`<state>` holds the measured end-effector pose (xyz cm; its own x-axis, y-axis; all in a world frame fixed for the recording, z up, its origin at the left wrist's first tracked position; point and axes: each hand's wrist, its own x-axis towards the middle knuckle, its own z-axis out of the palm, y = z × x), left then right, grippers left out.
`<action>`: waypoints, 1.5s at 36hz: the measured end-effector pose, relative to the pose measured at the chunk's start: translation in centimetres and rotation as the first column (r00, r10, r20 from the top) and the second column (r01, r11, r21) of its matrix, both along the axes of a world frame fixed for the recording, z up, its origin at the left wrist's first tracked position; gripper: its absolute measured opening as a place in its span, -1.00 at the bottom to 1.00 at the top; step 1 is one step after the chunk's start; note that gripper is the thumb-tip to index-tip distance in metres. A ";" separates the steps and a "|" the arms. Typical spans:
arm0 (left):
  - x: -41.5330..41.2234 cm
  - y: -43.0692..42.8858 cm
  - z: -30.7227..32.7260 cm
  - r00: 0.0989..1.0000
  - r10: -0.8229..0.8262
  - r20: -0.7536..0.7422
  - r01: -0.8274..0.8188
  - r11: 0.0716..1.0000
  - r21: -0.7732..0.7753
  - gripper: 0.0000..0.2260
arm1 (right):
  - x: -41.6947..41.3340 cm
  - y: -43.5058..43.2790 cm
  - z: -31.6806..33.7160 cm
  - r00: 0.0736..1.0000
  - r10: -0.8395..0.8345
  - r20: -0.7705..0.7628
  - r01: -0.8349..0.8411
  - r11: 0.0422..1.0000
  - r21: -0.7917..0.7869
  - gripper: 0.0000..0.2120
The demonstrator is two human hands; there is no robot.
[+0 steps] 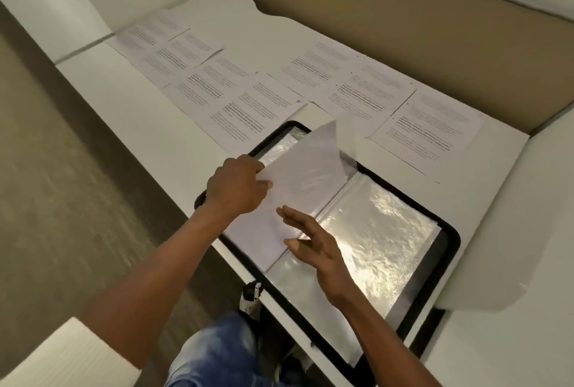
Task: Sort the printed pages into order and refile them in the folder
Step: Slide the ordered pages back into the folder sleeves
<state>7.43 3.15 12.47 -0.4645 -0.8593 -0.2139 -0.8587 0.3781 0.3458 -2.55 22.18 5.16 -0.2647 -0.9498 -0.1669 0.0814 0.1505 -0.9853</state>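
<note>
There is just one camera. It sits on the person's head and looks forward and down at the white desk [139, 113]. It is close up: the left hand [237, 184] and right hand [313, 250] reach in from the bottom. The folder [452, 250] is in the middle, the brown wall [435, 29] up top.

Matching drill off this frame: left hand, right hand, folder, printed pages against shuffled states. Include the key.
1. left hand
2. right hand
3. folder
4. printed pages

A. spread out on the desk
B. lying open
C. holding the edge of a sheet
D. fingers straight, gripping nothing

Pairs: 1-C, 2-D, 3-B, 4-A
</note>
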 end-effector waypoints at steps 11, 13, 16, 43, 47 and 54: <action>2.4 -5.9 -6.0 0.995 0.101 0.023 -0.099 0.993 -0.066 -0.75 | 2.1 -2.2 -4.8 0.912 -0.024 -0.409 0.078 0.990 0.116 -0.30; 2.6 -6.9 -7.0 0.995 0.087 0.041 -0.085 0.996 -0.039 -0.76 | 2.4 -2.9 -5.6 0.860 -0.010 -0.509 0.104 0.982 0.157 -0.24; 3.0 -8.2 -8.2 0.997 0.044 0.055 -0.044 0.999 0.002 -0.80 | 2.7 -3.8 -7.0 0.749 0.028 -0.662 0.134 0.972 0.192 -0.21; 4.4 -13.3 -14.5 0.630 -0.765 0.134 0.776 0.617 -0.126 -0.44 | 8.6 -8.7 -7.4 0.562 0.110 -0.820 0.425 0.812 0.401 -0.28; 3.8 -13.2 -13.4 0.663 -0.742 0.099 0.748 0.660 -0.064 -0.46 | 7.3 -8.7 -7.2 0.550 0.091 -0.830 0.412 0.836 0.364 -0.37; 2.6 -14.1 -12.6 0.722 -0.692 -0.004 0.692 0.722 -0.011 -0.56 | 4.1 -10.2 -6.4 0.596 0.060 -0.801 0.379 0.858 0.346 -0.47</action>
